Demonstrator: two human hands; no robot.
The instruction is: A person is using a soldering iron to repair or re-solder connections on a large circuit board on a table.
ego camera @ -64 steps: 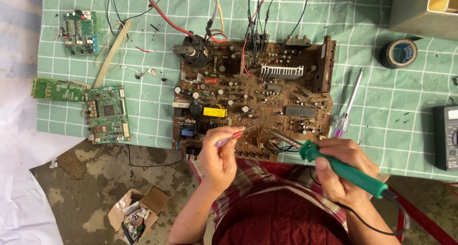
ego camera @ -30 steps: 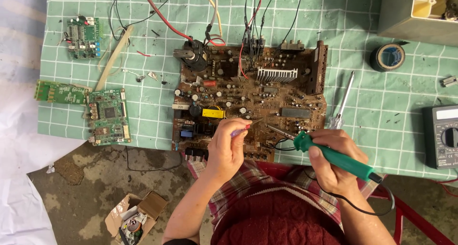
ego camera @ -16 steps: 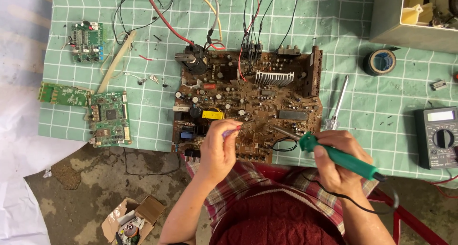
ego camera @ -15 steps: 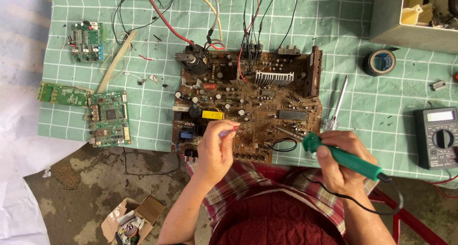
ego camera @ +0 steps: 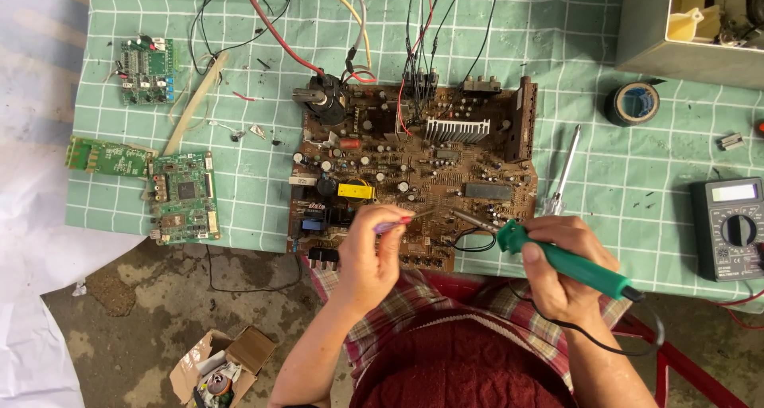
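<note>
A large brown circuit board (ego camera: pixel 414 165) with many components and wires lies on a green checked cloth (ego camera: pixel 621 185). My right hand (ego camera: pixel 561 269) grips a green-handled soldering iron (ego camera: pixel 569 262), its metal tip resting on the board's near edge. My left hand (ego camera: pixel 372 257) pinches a thin purple-handled tool (ego camera: pixel 394 225) that points at the same near edge of the board. The two tips are a short way apart.
Small green circuit boards (ego camera: pixel 185 197) lie at the left. A screwdriver (ego camera: pixel 562 173), a roll of black tape (ego camera: pixel 633 103), a multimeter (ego camera: pixel 730 227) and a grey box (ego camera: pixel 688 26) sit at the right. An open cardboard box (ego camera: pixel 223 364) is on the floor.
The view has shifted slightly. My right hand with the soldering iron has edged a little along the board's near edge; my left hand stays at the board.
</note>
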